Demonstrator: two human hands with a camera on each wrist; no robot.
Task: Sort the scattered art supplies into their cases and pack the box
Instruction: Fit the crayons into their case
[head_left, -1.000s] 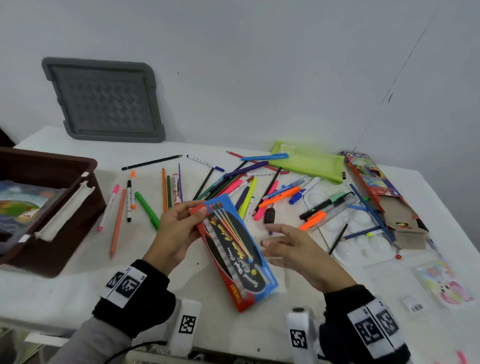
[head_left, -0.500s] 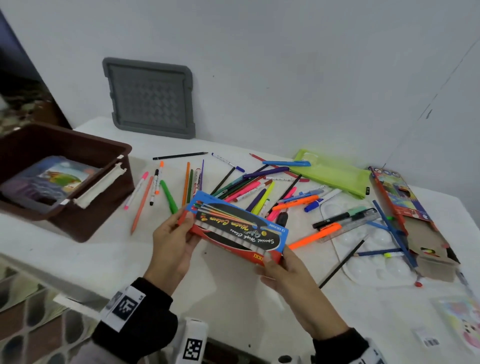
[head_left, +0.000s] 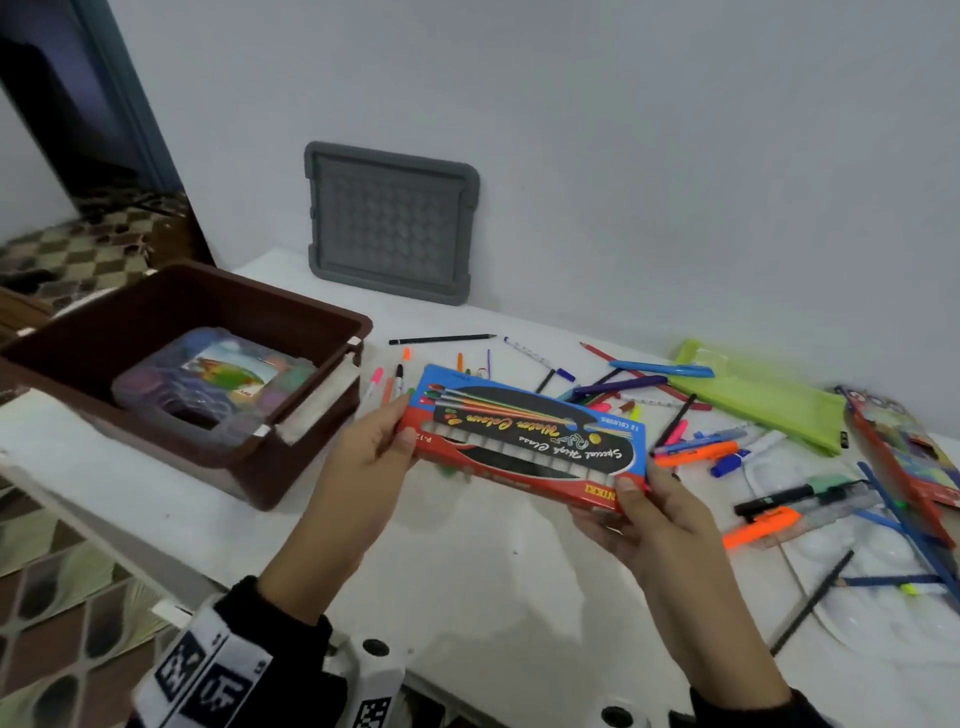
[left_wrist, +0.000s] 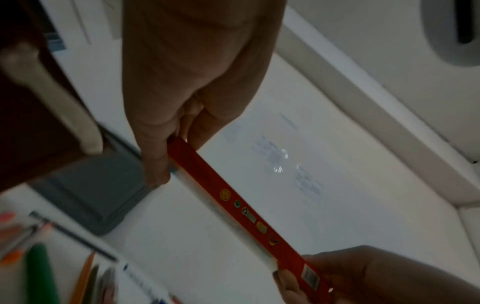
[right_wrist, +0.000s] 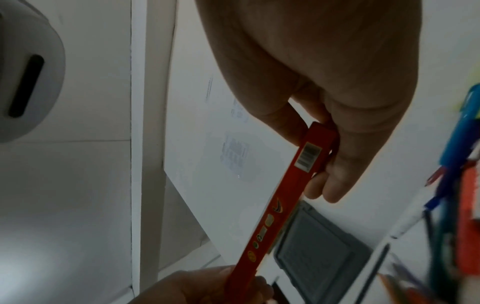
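Observation:
A flat red and blue water colour box (head_left: 524, 441) hangs level above the white table (head_left: 467, 571), held at both ends. My left hand (head_left: 384, 441) pinches its left end, thumb on top. My right hand (head_left: 631, 501) grips its right end. Both wrist views show the box's red edge (left_wrist: 241, 207) (right_wrist: 278, 209) between thumb and fingers (left_wrist: 155, 162) (right_wrist: 335, 181). To the left stands the brown box (head_left: 332, 332), holding a clear plastic case (head_left: 208, 384) with a colourful label. Loose pens, markers and pencils (head_left: 623, 387) lie scattered behind and right of the held box.
A grey lid (head_left: 389, 223) leans on the wall behind. A green pouch (head_left: 758, 395), an open pencil carton (head_left: 904, 452) and a white paint palette (head_left: 872, 597) lie at the right. The table's front edge runs just below my wrists; tiled floor shows at left.
The water colour box has turned from nearly lengthwise to level and moved left toward the brown box. My right hand now holds its right end. The view has swung left.

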